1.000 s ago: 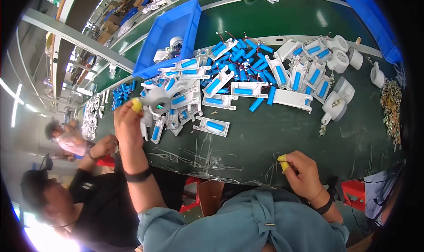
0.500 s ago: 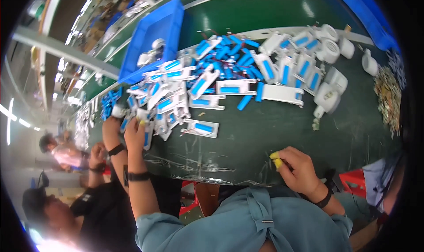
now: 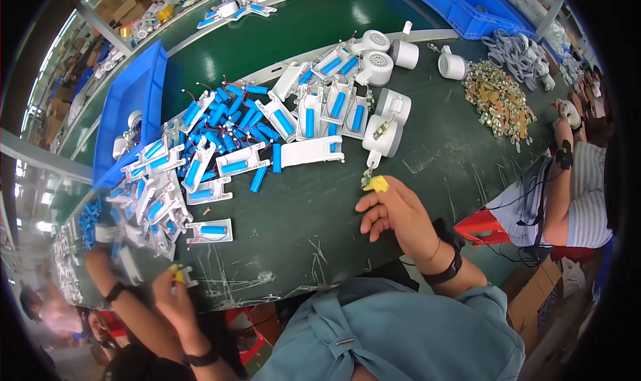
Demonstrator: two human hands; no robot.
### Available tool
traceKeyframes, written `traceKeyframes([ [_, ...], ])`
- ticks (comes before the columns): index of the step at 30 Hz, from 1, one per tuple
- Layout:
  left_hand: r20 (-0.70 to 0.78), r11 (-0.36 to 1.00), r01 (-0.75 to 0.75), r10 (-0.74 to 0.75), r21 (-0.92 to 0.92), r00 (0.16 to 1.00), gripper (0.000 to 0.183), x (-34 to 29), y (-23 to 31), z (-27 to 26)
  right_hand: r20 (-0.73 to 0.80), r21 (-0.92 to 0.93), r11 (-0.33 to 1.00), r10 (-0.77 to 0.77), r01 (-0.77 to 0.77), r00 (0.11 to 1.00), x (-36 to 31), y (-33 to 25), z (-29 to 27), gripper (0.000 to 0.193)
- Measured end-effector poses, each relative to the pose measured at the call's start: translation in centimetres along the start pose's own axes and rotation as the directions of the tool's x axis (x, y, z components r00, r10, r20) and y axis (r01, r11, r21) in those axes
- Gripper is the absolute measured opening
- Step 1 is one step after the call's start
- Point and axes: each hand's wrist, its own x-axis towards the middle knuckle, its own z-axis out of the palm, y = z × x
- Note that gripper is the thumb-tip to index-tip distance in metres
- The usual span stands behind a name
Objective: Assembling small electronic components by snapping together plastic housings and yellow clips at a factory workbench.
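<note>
So, in the head view, the right hand (image 3: 406, 219) had its yellow-covered fingertips (image 3: 378, 183) narrowed beside a small green circuit board (image 3: 366, 178), its other fingers loosely curled; whether it gripped the board could not be told. The board hung at the neck of a white round-headed unit (image 3: 377, 144), just beyond that hand on the worktop (image 3: 280, 241). Farther off to its right lay a heap of small boards (image 3: 497, 100); to its left, a flat white cover (image 3: 310, 152) and a pile of blue cylinders (image 3: 227, 124).

The left hand (image 3: 175, 301) was blurred, a small pale piece (image 3: 189, 277) at its fingertips; its grip was unclear. Just beyond it lay a white tray with a blue cylinder (image 3: 212, 231), and a co-worker's arm (image 3: 140, 319) crossed close on its left.
</note>
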Motion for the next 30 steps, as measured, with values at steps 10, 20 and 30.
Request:
traceKeyframes([
  [10, 0.331, 0.889, -0.125, 0.29, -0.441, 0.898, 0.026, -0.9, 12.0, 3.5, 0.065, -0.172, 0.985, 0.024, -0.013, 0.998, 2.2, 0.5, -0.9, 0.019],
  [20, 0.429, 0.818, -0.077, 0.376, -0.57, 0.821, 0.025, -0.1, 15.9, 5.3, 0.452, -0.514, 0.85, 0.158, 0.112, 0.878, -0.8, 3.8, 2.1, 0.013],
  [30, 0.445, 0.769, -0.121, 0.482, -0.628, 0.754, 0.023, 0.0, 17.7, 6.8, 0.464, -0.564, 0.795, 0.078, 0.225, 0.883, -0.7, 4.6, 2.6, 0.012],
])
